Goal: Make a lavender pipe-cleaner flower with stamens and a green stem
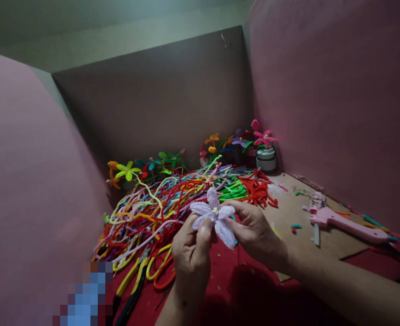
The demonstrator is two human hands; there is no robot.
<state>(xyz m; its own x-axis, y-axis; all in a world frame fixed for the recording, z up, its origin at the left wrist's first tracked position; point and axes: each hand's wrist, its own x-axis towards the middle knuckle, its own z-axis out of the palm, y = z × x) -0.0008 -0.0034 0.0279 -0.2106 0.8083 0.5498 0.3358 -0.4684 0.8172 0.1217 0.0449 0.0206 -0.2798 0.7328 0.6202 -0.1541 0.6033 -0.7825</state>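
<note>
A pale lilac pipe-cleaner flower [224, 232] with several petals and a yellowish centre is held up between my two hands. My left hand [193, 249] is closed on it, with the thumb pressed over a lower petal near the centre. From the other side, my right hand [254, 228] pinches the right-hand petals between thumb and fingers. The underside of the flower is hidden by the hands. Behind it spreads a tangled heap of coloured pipe cleaners [173, 190], with short green pieces [232, 192] and red pieces [257, 190] at its right.
A pink glue gun [349, 224] lies on a brown board [335, 251] at the right. Yellow-and-black pliers [135, 280] and scissors [161, 267] lie at the left on red cloth. Finished flowers [128, 171] and a round lidded container [266, 159] stand at the back. Pink panels [339, 90] flank the workspace.
</note>
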